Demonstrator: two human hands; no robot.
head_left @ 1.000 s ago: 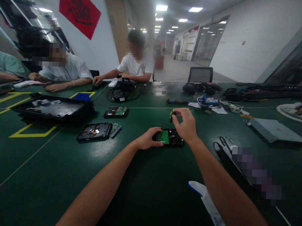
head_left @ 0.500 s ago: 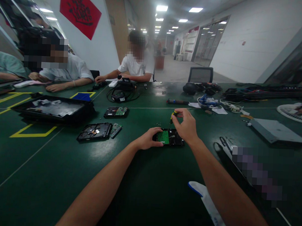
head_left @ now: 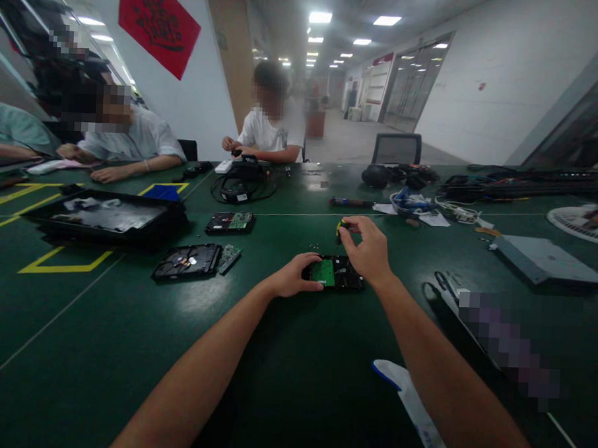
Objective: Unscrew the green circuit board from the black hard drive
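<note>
A black hard drive (head_left: pixel 343 277) with a green circuit board lies flat on the green table (head_left: pixel 125 348) in front of me. My left hand (head_left: pixel 294 275) rests on its left edge, fingers curled over it and pressing it down. My right hand (head_left: pixel 367 248) is above the drive's far edge, fingers pinched on the yellow-and-black handle of a small screwdriver (head_left: pixel 340 227) that stands upright over the drive. A few tiny screws (head_left: pixel 314 245) lie just beyond the drive.
To the left lie an opened drive (head_left: pixel 187 261), another drive (head_left: pixel 230 221) and a black tray (head_left: pixel 106 214). Cables, a tool (head_left: pixel 352 202) and a grey box (head_left: pixel 545 259) sit farther back and right. Two people sit across the table. A white-blue object (head_left: pixel 410 407) lies near my right forearm.
My right hand has barely shifted while its fingers work on the screwdriver handle. The left hand stays on the drive. The far person has pulled a hand back from the table.
</note>
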